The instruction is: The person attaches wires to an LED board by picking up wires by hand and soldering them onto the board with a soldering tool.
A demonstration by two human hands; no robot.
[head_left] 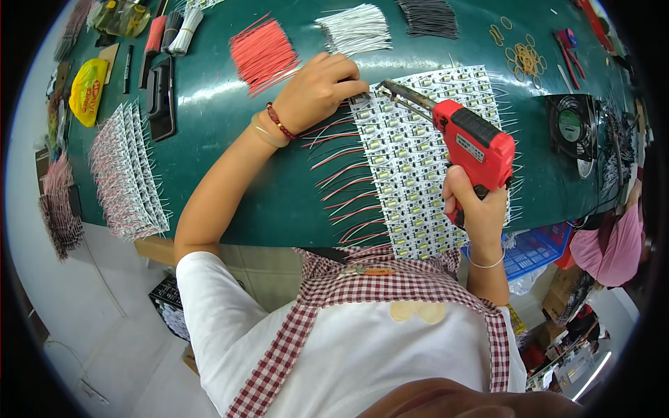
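Note:
My right hand (477, 198) is wrapped round the grip of a red and black soldering gun (481, 143). The gun's tip reaches the top left corner of a white panel of small LED boards (418, 174). At that same corner my left hand (324, 90) is closed in a pinch; what its fingertips hold is too small to make out. Red, black and white wires (348, 188) stick out from the panel's left edge, and short wire ends show along its right edge. The panel's near end hangs over the table edge towards my checked apron (376, 282).
Bundles of red wires (263, 54), white wires (354, 29) and black wires (428, 17) lie beyond my hands. Wired LED panels (129, 174) lie at left. Rubber bands (524, 61), red-handled pliers (570, 56) and a black fan (573, 125) are at right; a blue basket (533, 254) sits below.

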